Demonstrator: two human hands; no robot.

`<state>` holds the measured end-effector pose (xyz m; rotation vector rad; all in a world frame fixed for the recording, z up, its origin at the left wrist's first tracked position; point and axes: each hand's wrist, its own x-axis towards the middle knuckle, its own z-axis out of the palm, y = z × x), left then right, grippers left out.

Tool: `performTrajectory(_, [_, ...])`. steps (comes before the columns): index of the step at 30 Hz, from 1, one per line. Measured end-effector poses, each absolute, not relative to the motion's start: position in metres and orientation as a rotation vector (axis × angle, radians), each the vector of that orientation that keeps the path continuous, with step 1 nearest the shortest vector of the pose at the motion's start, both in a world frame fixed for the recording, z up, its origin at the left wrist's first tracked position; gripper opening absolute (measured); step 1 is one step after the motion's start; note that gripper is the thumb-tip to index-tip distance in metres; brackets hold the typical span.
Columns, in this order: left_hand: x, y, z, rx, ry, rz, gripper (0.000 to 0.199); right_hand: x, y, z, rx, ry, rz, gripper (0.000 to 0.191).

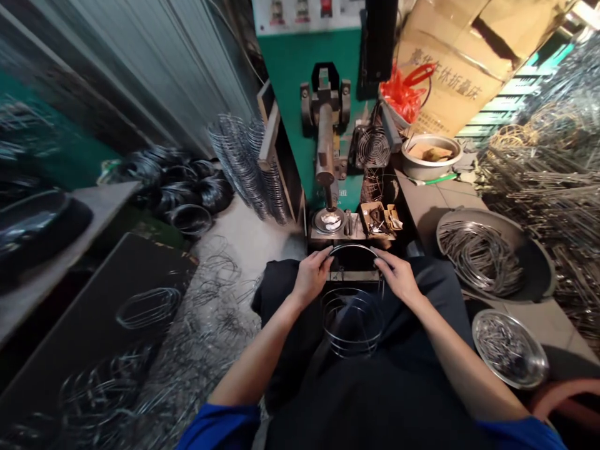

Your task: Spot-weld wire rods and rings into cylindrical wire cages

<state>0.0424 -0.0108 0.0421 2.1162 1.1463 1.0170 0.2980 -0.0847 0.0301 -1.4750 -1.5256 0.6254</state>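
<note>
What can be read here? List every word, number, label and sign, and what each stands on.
"午休折叠床", in large dark characters on the torn tan cardboard carton; the characters before it are too blurred to read.
The labels on the white control panel of the green machine are too small to read.

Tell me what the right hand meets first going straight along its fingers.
The right hand is already on the wire hoop; past that, probably the machine's worktop edge, though depth is unclear.
</note>
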Motion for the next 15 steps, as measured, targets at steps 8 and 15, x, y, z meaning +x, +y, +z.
performTrajectory(8, [0.046, 0.001, 0.058, 1.900, 1.149, 0.922, 0.021, 0.305, -0.056, 0.072, -1.500, -1.524, 0.932, 0.053])
performTrajectory(15, [0.052, -0.009, 0.032, 2.152, 1.303, 0.919, 0.021, 0.299, -0.063, 0.043, -1.558, -1.568, 0.868, 0.051])
